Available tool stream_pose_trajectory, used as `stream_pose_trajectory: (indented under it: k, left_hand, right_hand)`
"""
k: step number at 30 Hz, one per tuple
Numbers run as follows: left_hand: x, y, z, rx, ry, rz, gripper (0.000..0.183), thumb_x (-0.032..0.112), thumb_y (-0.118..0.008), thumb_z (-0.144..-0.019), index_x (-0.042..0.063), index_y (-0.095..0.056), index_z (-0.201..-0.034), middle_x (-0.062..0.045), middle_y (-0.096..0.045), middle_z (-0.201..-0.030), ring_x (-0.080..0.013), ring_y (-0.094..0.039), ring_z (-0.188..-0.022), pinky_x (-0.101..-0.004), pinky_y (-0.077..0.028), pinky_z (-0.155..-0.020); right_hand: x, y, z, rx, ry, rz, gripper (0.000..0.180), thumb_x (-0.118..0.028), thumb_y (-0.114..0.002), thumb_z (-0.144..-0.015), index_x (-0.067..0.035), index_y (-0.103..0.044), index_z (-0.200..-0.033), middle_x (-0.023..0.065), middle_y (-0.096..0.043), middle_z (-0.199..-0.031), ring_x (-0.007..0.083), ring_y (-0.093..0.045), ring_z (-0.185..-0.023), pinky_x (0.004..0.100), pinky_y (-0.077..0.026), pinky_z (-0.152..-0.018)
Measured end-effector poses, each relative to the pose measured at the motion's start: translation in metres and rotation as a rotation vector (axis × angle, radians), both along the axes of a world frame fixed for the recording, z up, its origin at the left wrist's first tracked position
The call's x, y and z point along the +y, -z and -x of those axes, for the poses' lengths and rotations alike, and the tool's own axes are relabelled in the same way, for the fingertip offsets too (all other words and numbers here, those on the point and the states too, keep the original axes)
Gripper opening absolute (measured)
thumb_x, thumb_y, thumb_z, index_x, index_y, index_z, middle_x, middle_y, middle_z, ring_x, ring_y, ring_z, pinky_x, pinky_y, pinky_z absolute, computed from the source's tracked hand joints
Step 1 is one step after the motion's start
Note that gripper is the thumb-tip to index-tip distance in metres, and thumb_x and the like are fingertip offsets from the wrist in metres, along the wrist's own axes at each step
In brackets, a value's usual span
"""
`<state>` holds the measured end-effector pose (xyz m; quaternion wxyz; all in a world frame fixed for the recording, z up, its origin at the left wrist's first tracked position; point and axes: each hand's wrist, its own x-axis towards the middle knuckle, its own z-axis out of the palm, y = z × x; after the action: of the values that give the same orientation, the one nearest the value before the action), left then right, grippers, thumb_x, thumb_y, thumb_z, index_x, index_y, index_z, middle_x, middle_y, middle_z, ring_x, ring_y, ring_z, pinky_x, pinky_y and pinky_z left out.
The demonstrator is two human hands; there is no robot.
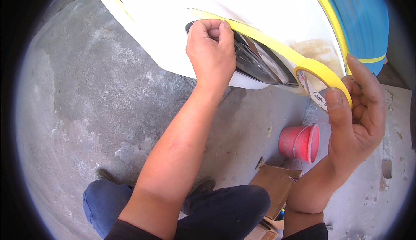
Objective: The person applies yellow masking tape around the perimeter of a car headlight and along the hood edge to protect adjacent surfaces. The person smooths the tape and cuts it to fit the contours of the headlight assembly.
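A strip of yellow masking tape (266, 40) runs along the upper edge of a car's headlight (256, 60), set in white bodywork (156, 22). My left hand (211, 50) pinches the strip between thumb and forefinger near its far-left part and covers part of the headlight. From there the strip leads to the yellow tape roll (328, 76), whose cardboard core bears writing. My right hand (360, 107) holds this roll by its right side, thumb at the core and fingers behind. A brownish smudged patch (313, 50) shows on the white bodywork above the roll.
Blue sheeting (364, 22) edged with yellow tape covers the area at the upper right. A red bucket (297, 142) stands on the concrete floor (97, 103) near the right wall. An opened cardboard box (273, 184) lies beside my knee (240, 204).
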<state>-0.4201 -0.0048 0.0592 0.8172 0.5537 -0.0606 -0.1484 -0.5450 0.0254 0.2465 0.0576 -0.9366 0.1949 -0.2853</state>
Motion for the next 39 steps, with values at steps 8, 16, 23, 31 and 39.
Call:
stream_pose_trajectory:
  k: [8, 16, 23, 31, 39]
  left_hand:
    - [0.000, -0.003, -0.003, 0.005, 0.040, -0.025, 0.018, 0.015, -0.068, -0.093, -0.002, -0.062, -0.091, -0.011, -0.064, -0.088, -0.0219, -0.060, -0.080, -0.0369, -0.051, -0.075]
    - [0.001, -0.006, -0.005, -0.031, 0.026, -0.076, 0.019, 0.015, -0.068, -0.092, -0.001, -0.060, -0.089, -0.012, -0.063, -0.087, -0.0242, -0.060, -0.081, -0.0387, -0.050, -0.077]
    - [0.005, -0.005, -0.006, 0.158, 0.055, 0.001, 0.028, 0.020, -0.072, -0.092, -0.003, -0.057, -0.097, -0.010, -0.062, -0.086, -0.0181, -0.058, -0.078, -0.0337, -0.050, -0.073]
    - [0.005, -0.001, -0.008, 0.321, 0.139, 0.136, 0.027, 0.020, -0.074, -0.091, -0.001, -0.057, -0.095, -0.005, -0.061, -0.081, -0.0121, -0.056, -0.074, -0.0284, -0.049, -0.067]
    - [0.000, 0.028, 0.020, -0.624, -0.183, -0.150, 0.038, 0.005, -0.065, -0.093, 0.005, -0.062, -0.131, -0.014, -0.053, -0.114, -0.0227, -0.058, -0.097, -0.0337, -0.050, -0.082]
  right_hand:
    - [-0.004, 0.002, -0.001, -0.004, -0.015, 0.021, 0.044, -0.004, -0.074, -0.090, 0.000, -0.062, -0.133, 0.0070, -0.069, -0.098, 0.0064, -0.065, -0.084, 0.0150, -0.048, -0.069]
    - [-0.005, 0.002, 0.003, 0.023, 0.020, 0.033, 0.042, -0.006, -0.073, -0.092, -0.001, -0.062, -0.132, 0.0061, -0.068, -0.095, 0.0058, -0.064, -0.083, 0.0150, -0.045, -0.068]
    - [-0.010, 0.003, 0.006, 0.008, 0.029, -0.024, 0.042, -0.007, -0.074, -0.091, -0.002, -0.063, -0.132, 0.0047, -0.067, -0.095, 0.0052, -0.062, -0.082, 0.0148, -0.045, -0.069]
    - [-0.012, 0.005, 0.011, 0.012, 0.012, -0.141, 0.040, -0.006, -0.075, -0.090, -0.001, -0.065, -0.129, 0.0047, -0.067, -0.100, 0.0069, -0.063, -0.089, 0.0171, -0.048, -0.077]
    - [-0.016, 0.011, 0.016, -0.057, 0.053, -0.218, 0.037, -0.008, -0.075, -0.091, -0.001, -0.066, -0.126, 0.0052, -0.068, -0.103, 0.0076, -0.063, -0.089, 0.0177, -0.049, -0.076]
